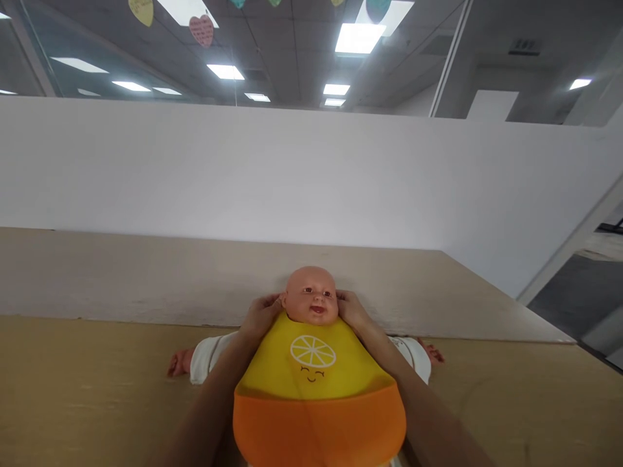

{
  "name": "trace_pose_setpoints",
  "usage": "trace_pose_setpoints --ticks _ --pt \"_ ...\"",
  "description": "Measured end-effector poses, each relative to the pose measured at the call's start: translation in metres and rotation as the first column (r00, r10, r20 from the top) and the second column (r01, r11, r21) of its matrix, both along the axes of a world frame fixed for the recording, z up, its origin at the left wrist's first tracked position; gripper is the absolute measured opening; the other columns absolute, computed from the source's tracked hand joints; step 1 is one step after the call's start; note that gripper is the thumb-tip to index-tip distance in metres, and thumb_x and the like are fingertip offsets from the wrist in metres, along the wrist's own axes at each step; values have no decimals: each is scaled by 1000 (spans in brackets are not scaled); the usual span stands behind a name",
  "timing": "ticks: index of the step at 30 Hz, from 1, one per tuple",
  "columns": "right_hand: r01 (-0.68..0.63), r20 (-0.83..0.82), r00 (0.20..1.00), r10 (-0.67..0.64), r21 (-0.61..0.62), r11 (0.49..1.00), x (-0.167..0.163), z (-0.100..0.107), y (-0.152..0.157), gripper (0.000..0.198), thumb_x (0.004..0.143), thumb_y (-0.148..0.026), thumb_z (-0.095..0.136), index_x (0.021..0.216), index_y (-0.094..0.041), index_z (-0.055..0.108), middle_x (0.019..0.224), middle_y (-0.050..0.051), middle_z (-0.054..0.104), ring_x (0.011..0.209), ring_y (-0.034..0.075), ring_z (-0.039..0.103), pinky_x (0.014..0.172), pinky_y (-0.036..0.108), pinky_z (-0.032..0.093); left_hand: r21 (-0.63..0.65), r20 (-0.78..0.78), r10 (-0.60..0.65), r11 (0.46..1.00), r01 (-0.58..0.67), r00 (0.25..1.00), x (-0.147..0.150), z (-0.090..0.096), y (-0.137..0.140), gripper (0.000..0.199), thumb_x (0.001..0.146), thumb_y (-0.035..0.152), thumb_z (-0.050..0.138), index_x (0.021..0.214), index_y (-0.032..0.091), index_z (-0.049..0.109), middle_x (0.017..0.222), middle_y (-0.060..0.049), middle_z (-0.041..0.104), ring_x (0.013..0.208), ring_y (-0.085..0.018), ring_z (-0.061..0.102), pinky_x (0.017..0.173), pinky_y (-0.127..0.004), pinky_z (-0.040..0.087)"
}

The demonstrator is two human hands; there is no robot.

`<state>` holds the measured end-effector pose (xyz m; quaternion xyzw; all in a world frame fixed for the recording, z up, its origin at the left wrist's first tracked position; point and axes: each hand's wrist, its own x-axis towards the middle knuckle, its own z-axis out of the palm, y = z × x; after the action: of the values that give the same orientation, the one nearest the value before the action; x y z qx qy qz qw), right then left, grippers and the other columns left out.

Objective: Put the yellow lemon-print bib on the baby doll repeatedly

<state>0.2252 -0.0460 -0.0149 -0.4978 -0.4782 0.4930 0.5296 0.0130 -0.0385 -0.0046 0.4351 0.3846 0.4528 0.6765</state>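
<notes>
A bald baby doll (311, 285) lies face up on the wooden table, its white-sleeved arms stretched out to both sides. Over its chest is a yellow silicone bib (311, 357) with a white citrus slice and a smiling face. An orange catch pocket (318, 428) forms the bib's lower part. My left hand (263, 314) is closed at the bib's upper left corner, beside the doll's ear. On the other side of the neck, my right hand (351, 310) closes at the bib's upper right corner. Fingertips of both hands are hidden behind the doll's neck and head.
A pale raised board (146, 279) runs along the back of the wooden table (73, 389). Behind it stands a white wall (243, 175) with glass above. Heart-shaped paper notes (201, 30) hang on the glass. The table's right edge borders a dark floor area.
</notes>
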Motion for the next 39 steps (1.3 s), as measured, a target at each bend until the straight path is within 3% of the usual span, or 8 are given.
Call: trace_pose_setpoints --ticks 5,12,20,27,31,34,39 --pt "26 160 987 -29 21 999 6 -12 10 22 55 -32 54 59 -14 67 64 4 67 65 18 55 66 29 44 57 -97 91 995 -86 991 -3 -5 7 48 49 45 79 84 13 71 76 -6 73 78 -23 65 62 -27 48" --pt "20 337 940 -45 76 997 8 -9 10 28 59 -37 48 58 -14 65 62 3 63 62 16 52 61 27 40 132 -257 96 989 -64 962 -5 -7 8 39 57 39 66 85 13 74 81 -5 74 72 -21 64 62 -27 46" --pt "46 360 930 -71 76 996 6 -7 11 26 56 -32 44 59 -15 64 64 4 65 65 17 54 60 27 41 208 -391 140 976 -61 910 -7 -9 9 36 58 34 59 83 13 75 82 -6 74 74 -22 65 64 -29 48" --pt "126 407 903 -135 50 991 8 -15 15 23 59 -32 48 61 -16 64 68 5 67 67 18 59 60 26 40 262 -531 217 961 -84 819 -9 -4 8 34 60 29 54 84 13 74 73 -6 73 79 -24 66 68 -30 48" --pt "167 458 872 -174 56 984 8 -13 13 20 60 -30 48 58 -16 61 65 5 66 67 18 58 59 26 39 246 -514 230 962 -115 826 -10 -5 9 30 61 27 55 81 14 74 73 -6 72 78 -23 65 68 -29 48" --pt "157 445 881 -159 42 987 7 -6 2 21 61 -29 47 60 -15 62 67 5 67 70 19 60 61 26 41 164 -412 206 975 -150 888 -11 -3 5 25 60 28 59 78 15 72 70 -4 71 71 -20 63 64 -28 47" --pt "194 297 941 -162 -81 978 8 15 -43 32 62 -27 53 88 -15 66 72 3 68 64 16 59 58 26 43 4 -226 179 983 -183 958 -16 11 -20 25 56 27 67 78 15 69 61 -1 66 57 -15 59 55 -24 45"
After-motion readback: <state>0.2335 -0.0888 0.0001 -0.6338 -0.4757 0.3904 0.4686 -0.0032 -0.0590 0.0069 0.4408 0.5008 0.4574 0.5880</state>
